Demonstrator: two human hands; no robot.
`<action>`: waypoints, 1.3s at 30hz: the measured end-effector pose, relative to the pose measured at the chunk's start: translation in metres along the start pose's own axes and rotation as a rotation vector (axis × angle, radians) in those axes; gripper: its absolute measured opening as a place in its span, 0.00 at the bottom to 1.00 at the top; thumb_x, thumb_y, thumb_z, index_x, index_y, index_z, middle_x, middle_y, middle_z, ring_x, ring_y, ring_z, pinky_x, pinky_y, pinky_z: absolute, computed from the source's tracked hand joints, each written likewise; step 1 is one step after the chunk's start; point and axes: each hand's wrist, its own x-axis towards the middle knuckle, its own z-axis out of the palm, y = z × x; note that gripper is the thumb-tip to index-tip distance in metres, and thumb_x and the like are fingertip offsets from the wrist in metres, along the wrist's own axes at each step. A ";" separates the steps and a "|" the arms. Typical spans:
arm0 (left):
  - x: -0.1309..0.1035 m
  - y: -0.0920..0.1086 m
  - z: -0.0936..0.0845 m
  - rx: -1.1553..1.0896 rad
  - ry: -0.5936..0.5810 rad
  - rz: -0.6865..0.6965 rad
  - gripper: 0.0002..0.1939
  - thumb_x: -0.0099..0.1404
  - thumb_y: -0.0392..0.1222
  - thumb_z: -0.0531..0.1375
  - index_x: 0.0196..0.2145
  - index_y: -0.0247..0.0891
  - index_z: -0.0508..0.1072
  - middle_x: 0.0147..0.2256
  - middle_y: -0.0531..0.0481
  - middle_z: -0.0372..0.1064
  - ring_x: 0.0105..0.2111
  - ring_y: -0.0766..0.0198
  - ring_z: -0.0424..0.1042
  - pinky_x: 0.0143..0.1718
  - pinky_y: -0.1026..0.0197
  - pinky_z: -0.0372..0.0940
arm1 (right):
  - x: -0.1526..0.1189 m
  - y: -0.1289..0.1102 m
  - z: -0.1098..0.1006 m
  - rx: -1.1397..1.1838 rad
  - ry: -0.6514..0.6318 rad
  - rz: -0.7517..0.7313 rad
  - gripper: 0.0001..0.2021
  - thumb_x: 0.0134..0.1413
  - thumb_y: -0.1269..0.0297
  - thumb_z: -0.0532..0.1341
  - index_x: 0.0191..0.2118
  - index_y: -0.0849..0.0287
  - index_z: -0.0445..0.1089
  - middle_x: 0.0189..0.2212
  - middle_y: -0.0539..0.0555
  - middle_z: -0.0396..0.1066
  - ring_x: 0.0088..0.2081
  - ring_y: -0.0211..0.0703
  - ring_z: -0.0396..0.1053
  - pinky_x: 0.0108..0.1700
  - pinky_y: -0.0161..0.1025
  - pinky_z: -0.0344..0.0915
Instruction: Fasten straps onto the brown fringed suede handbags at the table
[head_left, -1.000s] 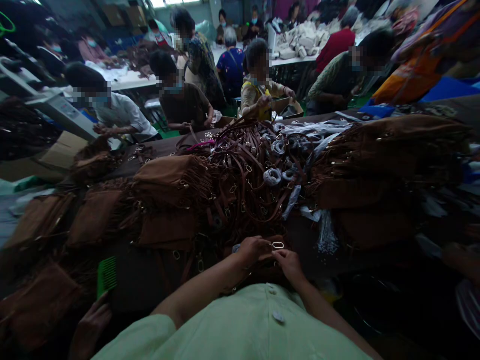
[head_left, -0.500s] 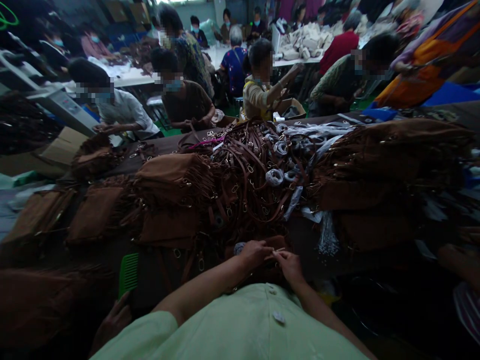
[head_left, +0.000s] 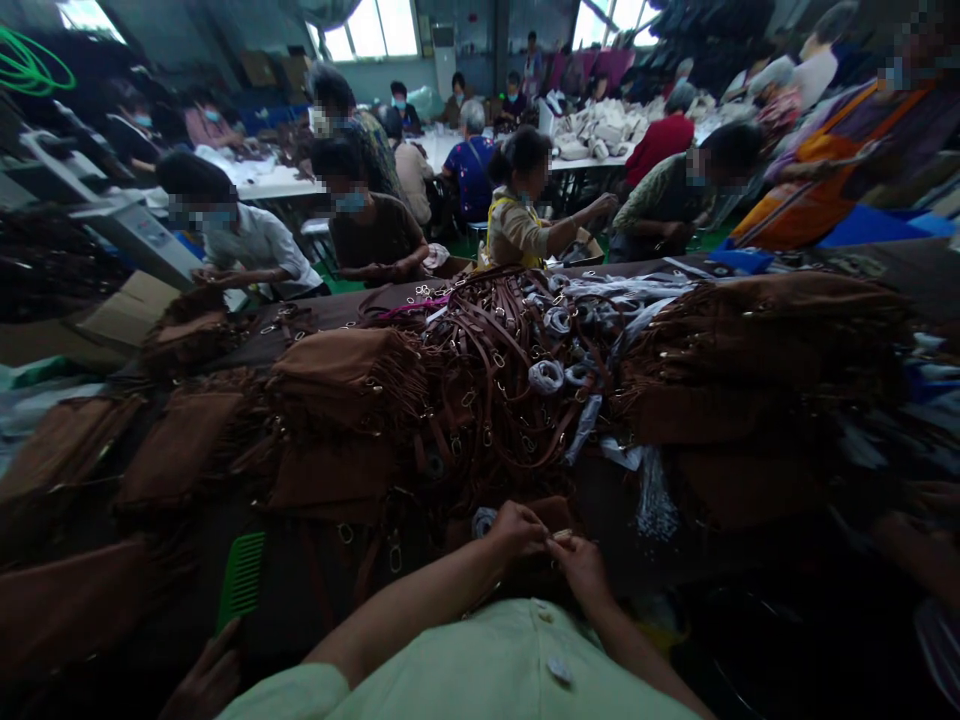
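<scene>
My left hand (head_left: 519, 527) and my right hand (head_left: 582, 566) meet low in the middle of the view, close to my body. Both are closed, fingertips pinched together and nearly touching. Whatever lies between the fingertips is too small and dark to name. Just behind them is a brown bag (head_left: 553, 513), partly covered by my hands. A roll of grey wrapped material (head_left: 484, 521) sits beside my left wrist. Further back, a heap of brown straps (head_left: 487, 370) with metal clips spreads over the table.
Brown fringed bags are stacked at left (head_left: 337, 365) and right (head_left: 787, 330). At the lower left another person's hand (head_left: 206, 675) holds a green comb (head_left: 241, 580). Thin clear strips (head_left: 657, 505) lie to the right. Several people work across the table.
The view has tipped upward, so the table and hands sit lower in the picture. My hands stay together with fingers pinched. The other person's comb has shifted slightly left and down.
</scene>
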 end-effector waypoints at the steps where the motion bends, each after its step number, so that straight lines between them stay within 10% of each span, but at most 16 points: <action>1: 0.002 -0.002 0.001 -0.004 0.019 -0.001 0.08 0.44 0.39 0.63 0.24 0.31 0.77 0.21 0.51 0.70 0.21 0.67 0.66 0.25 0.66 0.60 | -0.002 -0.002 -0.001 0.049 -0.010 0.057 0.17 0.38 0.51 0.63 0.25 0.63 0.74 0.18 0.52 0.70 0.20 0.38 0.65 0.22 0.33 0.57; 6: 0.009 -0.009 0.007 0.087 0.093 0.065 0.08 0.47 0.38 0.60 0.24 0.30 0.75 0.22 0.51 0.70 0.24 0.67 0.67 0.26 0.66 0.60 | -0.015 -0.024 -0.016 0.499 -0.190 0.387 0.12 0.38 0.61 0.67 0.30 0.62 0.72 0.22 0.51 0.71 0.21 0.33 0.66 0.23 0.30 0.62; 13: 0.002 -0.001 0.009 0.020 0.072 0.071 0.07 0.50 0.38 0.58 0.27 0.32 0.72 0.23 0.53 0.68 0.24 0.69 0.66 0.26 0.68 0.59 | -0.016 -0.045 -0.037 0.765 -0.359 0.418 0.19 0.31 0.79 0.63 0.37 0.64 0.73 0.33 0.56 0.74 0.36 0.39 0.73 0.42 0.36 0.70; 21: 0.006 -0.006 0.006 0.042 0.024 0.165 0.07 0.53 0.41 0.57 0.29 0.33 0.69 0.27 0.53 0.69 0.28 0.68 0.67 0.28 0.67 0.60 | 0.003 -0.041 -0.032 0.266 -0.034 0.154 0.19 0.36 0.56 0.67 0.34 0.64 0.74 0.25 0.54 0.74 0.24 0.40 0.70 0.18 0.29 0.60; 39: 0.005 0.000 0.016 -0.210 -0.039 0.179 0.12 0.53 0.46 0.59 0.27 0.32 0.67 0.20 0.55 0.65 0.20 0.70 0.64 0.25 0.66 0.60 | 0.032 -0.038 -0.045 0.543 0.081 0.190 0.23 0.29 0.54 0.71 0.34 0.63 0.73 0.25 0.52 0.74 0.21 0.35 0.67 0.22 0.32 0.65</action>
